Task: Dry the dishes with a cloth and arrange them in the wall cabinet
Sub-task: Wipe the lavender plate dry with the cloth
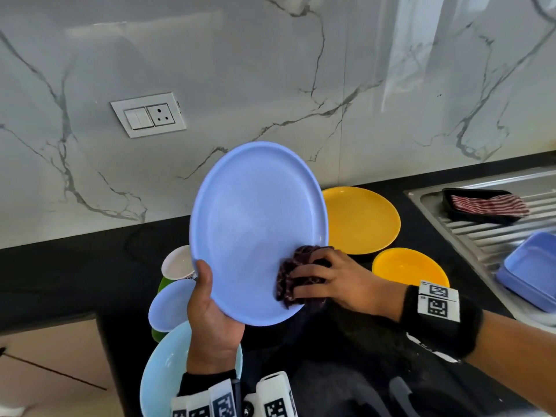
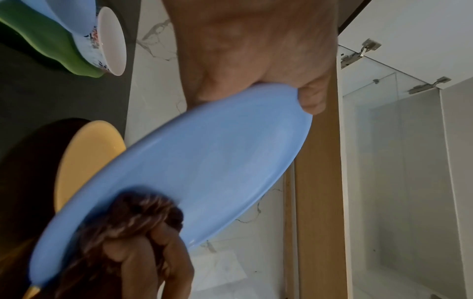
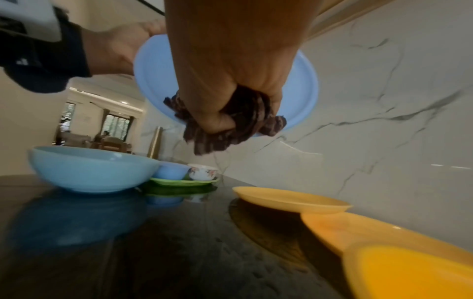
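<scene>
A large blue plate [image 1: 255, 224] is held up tilted above the black counter [image 1: 75, 278]. My left hand [image 1: 210, 311] grips its lower left rim, thumb on the face. My right hand [image 1: 328, 278] holds a bunched dark patterned cloth [image 1: 293, 273] and presses it against the plate's lower right rim. In the left wrist view the blue plate [image 2: 204, 168] shows with the cloth [image 2: 133, 218] at its edge. In the right wrist view my fingers are curled round the cloth [image 3: 243, 123] in front of the plate [image 3: 302, 87].
On the counter lie a large yellow plate [image 1: 361, 219], a small yellow plate [image 1: 409, 267], a light blue bowl [image 1: 162, 374], a small blue bowl [image 1: 170, 305], a white cup [image 1: 177, 263] and a green tray [image 3: 179, 182]. Right is a steel sink drainer [image 1: 493, 236] with a blue container [image 1: 529, 272] and a black tray with striped cloth [image 1: 487, 204].
</scene>
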Demonstrator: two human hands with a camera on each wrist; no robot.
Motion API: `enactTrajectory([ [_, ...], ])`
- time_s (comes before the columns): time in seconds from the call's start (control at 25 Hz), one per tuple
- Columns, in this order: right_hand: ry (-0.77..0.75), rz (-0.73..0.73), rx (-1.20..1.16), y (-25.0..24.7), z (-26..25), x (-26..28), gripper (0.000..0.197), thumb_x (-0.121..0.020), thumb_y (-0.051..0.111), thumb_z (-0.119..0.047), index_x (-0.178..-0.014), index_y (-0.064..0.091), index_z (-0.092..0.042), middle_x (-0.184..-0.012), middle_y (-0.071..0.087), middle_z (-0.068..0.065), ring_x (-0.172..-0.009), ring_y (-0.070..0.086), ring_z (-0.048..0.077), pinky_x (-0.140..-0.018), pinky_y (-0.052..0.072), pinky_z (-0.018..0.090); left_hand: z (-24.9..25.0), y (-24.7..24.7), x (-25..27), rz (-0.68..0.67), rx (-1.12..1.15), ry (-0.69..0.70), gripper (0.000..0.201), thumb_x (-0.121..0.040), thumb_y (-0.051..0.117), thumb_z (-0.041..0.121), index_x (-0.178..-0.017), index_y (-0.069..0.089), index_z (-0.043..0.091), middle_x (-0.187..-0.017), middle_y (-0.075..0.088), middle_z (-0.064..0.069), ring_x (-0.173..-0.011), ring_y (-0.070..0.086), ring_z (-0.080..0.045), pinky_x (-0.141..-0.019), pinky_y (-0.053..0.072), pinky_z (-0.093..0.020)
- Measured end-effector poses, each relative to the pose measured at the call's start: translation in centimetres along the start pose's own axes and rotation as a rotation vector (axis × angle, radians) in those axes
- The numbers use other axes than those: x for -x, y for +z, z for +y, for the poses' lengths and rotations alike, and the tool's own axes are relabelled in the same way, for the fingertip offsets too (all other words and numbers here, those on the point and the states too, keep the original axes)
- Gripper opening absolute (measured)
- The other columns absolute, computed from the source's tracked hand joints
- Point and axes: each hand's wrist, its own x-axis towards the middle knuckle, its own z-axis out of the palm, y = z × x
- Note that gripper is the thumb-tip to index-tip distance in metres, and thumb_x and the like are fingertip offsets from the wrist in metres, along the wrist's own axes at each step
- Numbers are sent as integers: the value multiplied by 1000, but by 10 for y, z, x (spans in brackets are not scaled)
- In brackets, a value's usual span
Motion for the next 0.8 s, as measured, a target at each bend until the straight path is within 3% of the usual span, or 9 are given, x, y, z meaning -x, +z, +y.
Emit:
enactTrajectory([
  [0.16,164,-162,82,-31,27,0,47,-81,62,-27,-123,50,-46,-138,44,-9,-115,47,29,-77,51,45,6,7,1,-25,-97,20,51,-64,77,55,-106,77,26,-114,72,-3,-106,69,-21,-79,58,-33],
  [0.24,339,-141,-104,-62,38,-7,56,-73,64,-17,-122,56,-43,-138,42,-4,-112,54,27,-76,53,43,4,4,0,-4,-90,-14,51,-63,76,55,-106,77,27,-116,72,-4,-107,68,-22,-82,58,-36],
  [0.36,429,69,-520,-99,35,-20,55,-72,65,-8,-123,59,-29,-126,48,-5,-109,57,16,-85,50,27,-1,1,-3,3,-61,-46,71,-53,86,60,-113,74,24,-125,67,-8,-115,63,-27,-87,57,-39],
  [0.44,439,180,-757,-97,11,-27,57,-75,69,-5,-123,48,-27,-121,50,-3,-104,61,19,-80,53,33,-2,0,-5,-4,-63,-70,73,-53,86,61,-114,74,22,-126,66,-9,-116,63,-28,-88,56,-38],
  [0.52,542,299,-811,-70,-18,-30,53,-77,77,-14,-114,44,-34,-126,44,-3,-112,59,15,-77,56,30,-3,3,-6,-8,-63,-115,83,-51,87,61,-119,71,17,-123,68,-10,-112,65,-27,-84,57,-36],
  [0.6,646,457,-680,-37,-38,-30,33,-84,72,-31,-105,47,-33,-121,44,-1,-116,50,5,-82,53,22,-6,7,-7,35,-74,-124,95,-43,90,62,-121,64,14,-120,69,-11,-108,68,-26,-78,59,-34],
  [0.68,649,543,-620,-18,-50,-32,20,-94,60,-37,-110,53,-26,-116,48,-3,-115,50,4,-88,50,26,-12,11,-6,41,-82,-141,99,-34,92,62,-116,64,13,-112,72,-10,-100,71,-24,-74,59,-35],
  [0.76,588,525,-637,-10,-64,-36,29,-101,46,-39,-125,56,-25,-125,47,-4,-124,48,11,-99,45,33,-17,10,-3,132,-134,-234,107,-22,91,66,-113,62,17,-94,77,0,-87,73,-16,-73,57,-35],
  [0.8,543,472,-640,-9,-71,-36,38,-102,41,-42,-133,54,-25,-133,44,-2,-131,44,18,-106,39,35,-18,9,-1,121,-113,-274,109,-29,90,68,-120,60,16,-96,76,1,-90,73,-15,-80,55,-36],
])
